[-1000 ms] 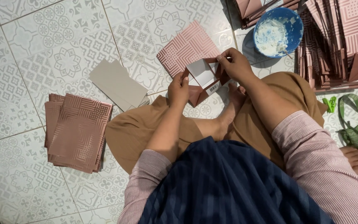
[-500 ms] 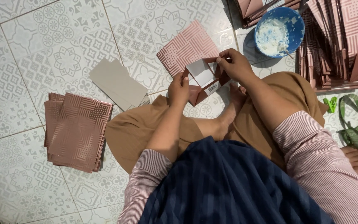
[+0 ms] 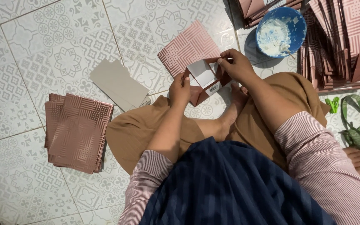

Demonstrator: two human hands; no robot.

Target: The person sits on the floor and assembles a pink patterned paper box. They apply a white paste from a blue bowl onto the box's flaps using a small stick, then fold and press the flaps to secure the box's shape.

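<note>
I sit on a tiled floor, holding a partly folded pink paper piece (image 3: 205, 79) with a white inner face between both hands. My left hand (image 3: 180, 89) pinches its left edge. Its upper right flap is pressed down by my right hand (image 3: 236, 64). Beneath it lies a flat pink patterned sheet (image 3: 186, 48).
A stack of pink patterned sheets (image 3: 78, 131) lies at the left. Beside it is a grey card (image 3: 117, 83). A blue bowl of white paste (image 3: 280, 31) stands at the top right, next to stacked pink sheets (image 3: 346, 37). Green sandals (image 3: 355, 121) lie at the right.
The fingers of my right hand have shifted a little on the upper flap. The paper piece and my left hand stay about where they were.
</note>
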